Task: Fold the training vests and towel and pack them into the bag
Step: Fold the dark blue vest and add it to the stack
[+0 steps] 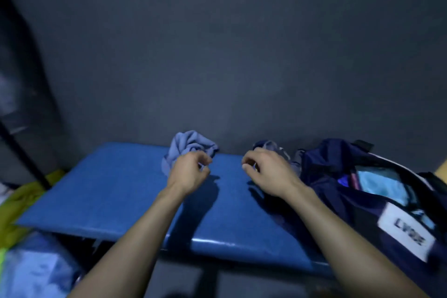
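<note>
A crumpled light-blue cloth [189, 146] lies at the back of the blue padded bench [108, 191]. My left hand [189, 169] hovers just in front of it, fingers loosely curled, with nothing seen in its grasp. A darker crumpled cloth [273, 146] lies against the navy bag [343, 164] on the right. My right hand [267, 169] is in front of that cloth, fingers half curled and empty as far as I can see. The bag stands unzipped, with light-blue folded fabric [382, 185] inside and a white label [408, 233] on its side.
A dark grey wall [229, 55] rises directly behind the bench. Yellow-green fabric [21, 203] and a bluish bundle [36, 271] lie low on the left beside the bench. A dark pole [21, 152] slants down at the far left.
</note>
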`<state>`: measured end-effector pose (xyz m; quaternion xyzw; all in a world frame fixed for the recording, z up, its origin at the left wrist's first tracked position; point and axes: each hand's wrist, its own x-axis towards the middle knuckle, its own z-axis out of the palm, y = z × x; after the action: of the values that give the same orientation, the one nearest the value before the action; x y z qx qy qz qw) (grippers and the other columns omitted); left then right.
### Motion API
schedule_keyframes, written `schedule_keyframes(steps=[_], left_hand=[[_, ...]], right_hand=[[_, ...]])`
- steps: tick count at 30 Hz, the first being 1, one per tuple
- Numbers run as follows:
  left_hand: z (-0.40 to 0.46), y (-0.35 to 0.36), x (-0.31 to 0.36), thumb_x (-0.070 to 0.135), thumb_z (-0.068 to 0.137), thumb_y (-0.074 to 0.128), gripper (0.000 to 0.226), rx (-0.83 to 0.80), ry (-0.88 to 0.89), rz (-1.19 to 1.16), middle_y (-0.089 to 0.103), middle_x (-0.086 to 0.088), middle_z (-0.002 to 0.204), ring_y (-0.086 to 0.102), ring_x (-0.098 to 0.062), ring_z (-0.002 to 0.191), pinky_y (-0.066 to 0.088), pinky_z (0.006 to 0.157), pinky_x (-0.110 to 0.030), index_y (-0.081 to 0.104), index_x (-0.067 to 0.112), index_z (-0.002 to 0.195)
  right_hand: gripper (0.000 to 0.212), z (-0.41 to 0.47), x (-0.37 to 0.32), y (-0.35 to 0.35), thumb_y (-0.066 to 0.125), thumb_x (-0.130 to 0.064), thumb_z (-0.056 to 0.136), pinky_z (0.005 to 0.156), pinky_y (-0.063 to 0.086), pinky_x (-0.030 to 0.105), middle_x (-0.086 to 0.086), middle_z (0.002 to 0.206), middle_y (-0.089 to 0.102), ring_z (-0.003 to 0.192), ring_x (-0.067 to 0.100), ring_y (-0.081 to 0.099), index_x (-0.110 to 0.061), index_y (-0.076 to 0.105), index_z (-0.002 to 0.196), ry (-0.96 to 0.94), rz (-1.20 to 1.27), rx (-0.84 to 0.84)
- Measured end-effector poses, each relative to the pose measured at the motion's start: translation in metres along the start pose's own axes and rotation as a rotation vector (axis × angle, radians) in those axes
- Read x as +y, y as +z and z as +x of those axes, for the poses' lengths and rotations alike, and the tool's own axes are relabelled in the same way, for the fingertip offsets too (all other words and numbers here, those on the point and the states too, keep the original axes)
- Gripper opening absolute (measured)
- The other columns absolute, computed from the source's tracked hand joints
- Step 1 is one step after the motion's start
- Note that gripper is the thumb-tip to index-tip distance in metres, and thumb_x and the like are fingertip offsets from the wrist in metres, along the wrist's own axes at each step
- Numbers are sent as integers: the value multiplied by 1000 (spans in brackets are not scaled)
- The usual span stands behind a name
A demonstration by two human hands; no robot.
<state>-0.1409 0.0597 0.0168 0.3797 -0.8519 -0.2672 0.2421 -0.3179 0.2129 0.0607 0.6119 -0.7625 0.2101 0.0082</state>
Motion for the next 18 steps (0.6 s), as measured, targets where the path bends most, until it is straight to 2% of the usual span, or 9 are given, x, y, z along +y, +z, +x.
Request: schedule_keyframes(steps=[2,4,7,9,12,15,18], left_hand=[[3,-13,-31,21,84,73,14,76,-138,0,74,3,101,69,-24,97,53,88,-36,71,30,95],[8,-20,-59,27,84,75,28,91,-220,72,67,-2,113,64,-27,104,53,87,-38,68,25,111],[11,-16,-88,38,84,76,51,43,-242,210,55,-2,128,56,-31,115,50,90,-41,59,26,131],[17,-10,-97,47,86,74,53,0,-238,294,51,0,131,51,-32,117,46,89,-40,55,29,132],[31,-5,-103,47,91,68,38,-15,-246,425,54,-1,124,53,-29,114,42,78,-36,59,27,121],[38,-8,-105,34,98,58,20,-40,-267,510,58,-4,115,55,-30,104,39,72,-35,66,20,109],[37,-15,-106,24,96,54,12,34,-279,416,64,-5,94,54,-33,83,38,64,-34,56,17,86]], right_hand=[[13,13,-16,32,58,-30,98,84,50,40,-2,100,65,95,24,63,-23,69,100,-26,60,-16],[12,24,-29,59,58,-29,98,83,50,40,-3,98,64,94,22,62,-23,67,99,-32,109,-39],[11,34,-35,92,59,-29,97,82,50,38,-5,98,64,90,18,62,-23,68,101,-9,176,-67],[12,38,-32,107,60,-28,98,82,48,34,-5,97,64,89,15,61,-22,69,103,8,191,-92],[14,41,-24,117,61,-28,98,81,47,29,-9,97,63,87,9,58,-22,69,107,15,218,-104],[14,42,-19,122,60,-30,98,82,50,33,-11,96,63,88,11,60,-24,68,107,34,203,-115],[12,37,-20,123,59,-30,98,81,52,38,-13,90,60,84,12,60,-25,68,103,49,184,-142]])
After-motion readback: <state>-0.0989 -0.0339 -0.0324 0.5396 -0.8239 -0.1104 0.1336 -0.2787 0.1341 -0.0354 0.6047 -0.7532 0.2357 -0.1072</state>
